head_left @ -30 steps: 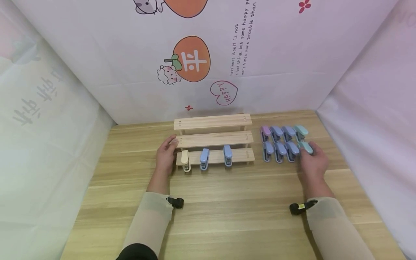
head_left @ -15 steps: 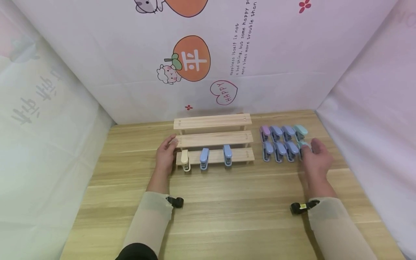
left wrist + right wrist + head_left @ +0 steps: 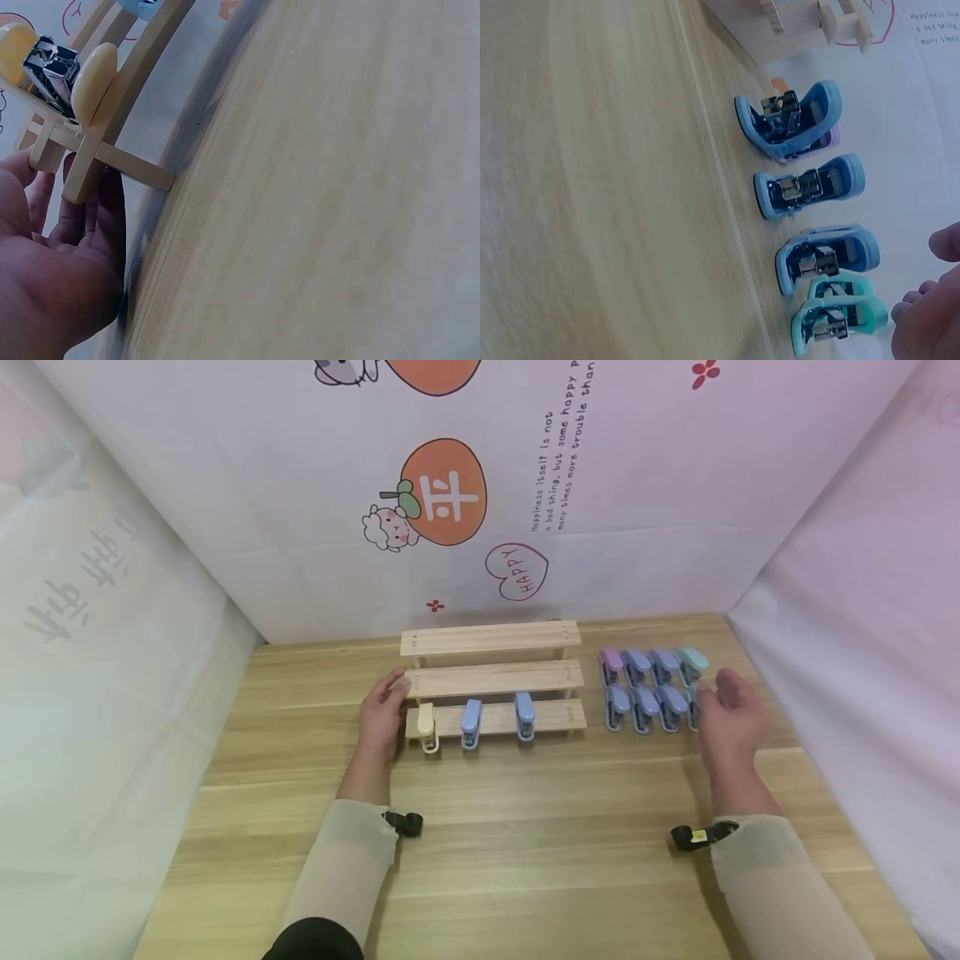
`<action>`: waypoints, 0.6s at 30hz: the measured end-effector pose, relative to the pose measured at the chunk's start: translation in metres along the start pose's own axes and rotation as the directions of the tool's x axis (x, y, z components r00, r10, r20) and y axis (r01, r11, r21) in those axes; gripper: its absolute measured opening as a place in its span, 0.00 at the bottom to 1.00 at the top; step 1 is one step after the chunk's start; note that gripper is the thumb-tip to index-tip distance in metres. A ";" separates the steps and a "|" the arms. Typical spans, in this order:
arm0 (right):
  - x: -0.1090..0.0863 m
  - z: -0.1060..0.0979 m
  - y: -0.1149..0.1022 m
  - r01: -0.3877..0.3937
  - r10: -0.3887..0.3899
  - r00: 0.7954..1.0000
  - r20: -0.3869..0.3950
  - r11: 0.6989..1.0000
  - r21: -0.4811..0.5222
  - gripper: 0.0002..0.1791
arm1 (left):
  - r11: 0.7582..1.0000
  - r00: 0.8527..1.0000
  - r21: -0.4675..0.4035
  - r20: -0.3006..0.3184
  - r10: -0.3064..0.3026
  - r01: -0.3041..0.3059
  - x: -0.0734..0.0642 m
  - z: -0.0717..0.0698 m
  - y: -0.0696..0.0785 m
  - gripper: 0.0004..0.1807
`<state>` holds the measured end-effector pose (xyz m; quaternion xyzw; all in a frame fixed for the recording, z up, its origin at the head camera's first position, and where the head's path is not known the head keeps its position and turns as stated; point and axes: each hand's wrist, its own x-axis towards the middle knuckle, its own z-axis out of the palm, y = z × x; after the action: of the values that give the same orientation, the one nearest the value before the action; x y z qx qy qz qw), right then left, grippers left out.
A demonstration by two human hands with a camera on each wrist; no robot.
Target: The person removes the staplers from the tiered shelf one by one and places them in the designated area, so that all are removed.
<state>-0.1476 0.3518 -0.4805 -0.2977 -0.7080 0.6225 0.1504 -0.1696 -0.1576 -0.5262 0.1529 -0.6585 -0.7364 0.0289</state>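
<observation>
In the head view my left hand [image 3: 381,714] holds the left end of a three-tier wooden rack [image 3: 492,679]. The left wrist view shows its fingers [image 3: 112,214] behind the rack's end piece, beneath a cream stapler [image 3: 94,82]. On the lowest tier stand that cream stapler and two blue staplers [image 3: 471,724], spaced apart. My right hand [image 3: 733,720] is raised beside the front mint stapler [image 3: 829,322], thumb and fingers apart, nothing between them. It partly covers that stapler in the head view.
Two rows of small staplers stand right of the rack: a purple one [image 3: 611,667], several blue ones [image 3: 642,708] and another mint one [image 3: 692,667] behind. A printed white cloth [image 3: 637,485] rises behind the wooden table [image 3: 540,843], with more cloth on both sides.
My right hand has let go of the front mint stapler and drawn slightly right and up, leaving it upright at the row's end. The left hand keeps its place on the rack.
</observation>
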 end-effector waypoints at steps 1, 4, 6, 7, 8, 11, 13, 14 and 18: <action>-0.001 0.001 -0.001 0.002 -0.002 1.000 -0.001 1.000 0.011 0.30 | 1.000 1.000 -0.001 0.000 0.001 -0.001 0.000 0.000 0.000 0.25; -0.004 0.004 -0.002 0.011 -0.011 1.000 -0.006 0.999 0.036 0.30 | 1.000 1.000 0.000 0.001 -0.002 0.002 0.000 0.000 0.000 0.25; -0.007 0.007 -0.003 0.017 -0.017 1.000 0.000 0.999 0.047 0.30 | 1.000 1.000 0.003 0.000 -0.005 0.005 0.000 0.000 0.000 0.25; -0.009 0.008 -0.003 0.026 -0.026 1.000 0.001 0.999 0.045 0.29 | 1.000 1.000 0.004 0.001 -0.004 0.004 0.000 0.000 0.000 0.25; -0.010 0.009 -0.003 0.033 -0.033 0.999 0.002 0.998 0.047 0.29 | 1.000 1.000 0.005 0.001 -0.004 0.004 0.000 0.000 0.000 0.25; -0.015 0.013 -0.002 0.049 -0.049 0.999 0.022 0.998 0.031 0.29 | 1.000 1.000 0.003 0.005 -0.002 0.002 -0.001 0.000 0.001 0.26; -0.018 0.016 -0.002 0.063 -0.064 0.997 0.035 0.998 0.011 0.29 | 1.000 1.000 0.003 0.006 0.000 0.000 -0.001 0.000 0.001 0.26; -0.020 0.018 -0.001 0.068 -0.069 0.997 0.042 0.998 0.007 0.29 | 1.000 1.000 0.003 0.005 -0.002 0.002 -0.001 0.000 0.001 0.26; -0.026 0.025 -0.002 0.106 -0.106 0.993 0.053 0.994 -0.004 0.28 | 1.000 1.000 0.009 0.000 -0.007 0.007 -0.001 0.000 0.001 0.26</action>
<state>-0.1421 0.3158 -0.4792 -0.2439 -0.7285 0.6188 0.1637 -0.1694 -0.1573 -0.5246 0.1554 -0.6613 -0.7334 0.0254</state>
